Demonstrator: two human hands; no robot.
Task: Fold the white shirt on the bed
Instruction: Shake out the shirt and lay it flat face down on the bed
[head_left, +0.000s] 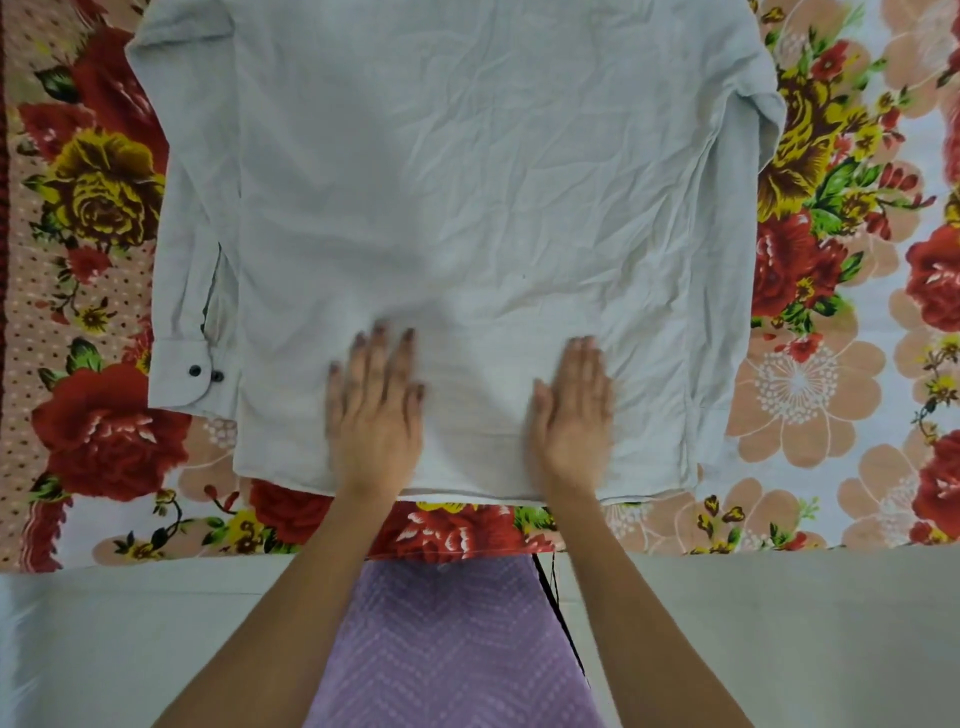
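Two hands lie flat on the white shirt (467, 182), palms down, just above its near hem (457, 491). Our left hand (371, 410) has its fingers spread apart. Our right hand (574, 410), at 3 o'clock from it, keeps its fingers pressed together with the thumb out to the side. Neither hand pinches any cloth, and both look a little blurred.

From our hands the shirt runs toward 12 o'clock, spread out flat and creased, its plain back facing up and its top edge cut off by the frame. At 9 o'clock from our left hand one long sleeve lies along the shirt's side, ending in a cuff (187, 374) with two dark buttons (205, 372). At 3 o'clock the other sleeve (727, 260) lies along the opposite side.

Under the shirt we see the bed's floral sheet (104, 208), printed with red, yellow and peach flowers. Toward 6 o'clock the sheet ends at a pale grey surface (130, 623); we cannot tell whether it is floor or bed frame. Between our forearms hangs our purple patterned garment (447, 639).
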